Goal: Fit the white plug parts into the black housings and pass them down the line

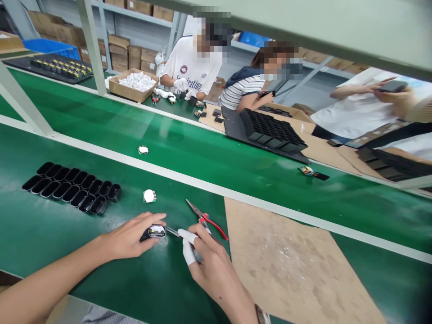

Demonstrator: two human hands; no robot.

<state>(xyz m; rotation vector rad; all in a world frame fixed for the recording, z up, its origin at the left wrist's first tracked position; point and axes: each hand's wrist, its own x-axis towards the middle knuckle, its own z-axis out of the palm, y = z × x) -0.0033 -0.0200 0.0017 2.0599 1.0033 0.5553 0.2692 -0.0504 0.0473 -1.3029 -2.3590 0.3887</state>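
My left hand (133, 236) is closed around a small black plastic case (146, 235), which lies on its side on the green tabletop with its mouth towards the right. Inside the mouth sits a circuit board (157, 231) with white material on it. My right hand (209, 254), wearing white finger cots on two fingers, pinches a slim metal tool (173, 231). The tool's tip is close to the case's mouth; whether they touch I cannot tell. Red-handled needle-nose pliers (204, 218) lie just beyond my right hand. Another circuit board with a round white top (149, 195) lies beyond my left hand.
Two rows of black cases (70, 191) stand at the left. Brown cardboard (283, 261) covers the table at the right. Beyond a white rail (135, 168), a green belt (189, 155) carries circuit boards. Several people work across it, near a box of white pieces (133, 85).
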